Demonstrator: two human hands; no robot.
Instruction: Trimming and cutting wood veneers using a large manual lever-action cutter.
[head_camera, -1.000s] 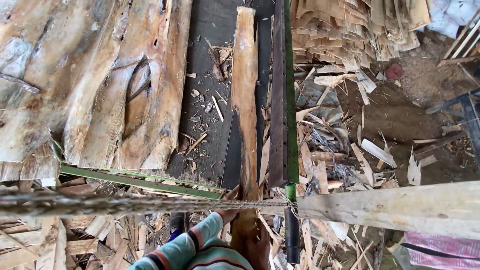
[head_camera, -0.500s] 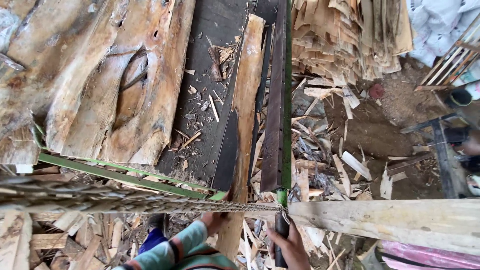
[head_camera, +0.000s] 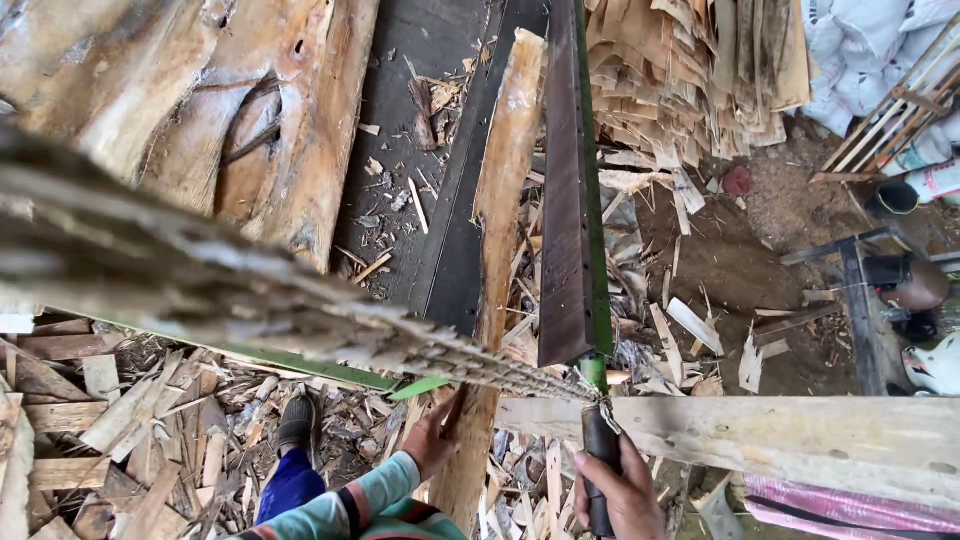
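While my right hand (head_camera: 622, 492) is closed around the dark handle (head_camera: 598, 470) near the bottom edge, my left hand (head_camera: 432, 435) lies flat and open against the long plank (head_camera: 500, 260), gripping nothing. That plank runs from my palm away along the dark bed (head_camera: 415, 150), just left of the green-edged steel rail (head_camera: 572, 200). I judge steady work means keeping the plank parallel to the rail and my left fingers well off the toothed band (head_camera: 300, 300) crossing just above them. Rough slabs (head_camera: 200, 110) lie far left, offcuts (head_camera: 680, 80) far right. My right fingertips are hidden, the band is blurred, and my shoe (head_camera: 297, 420) shows among scraps.
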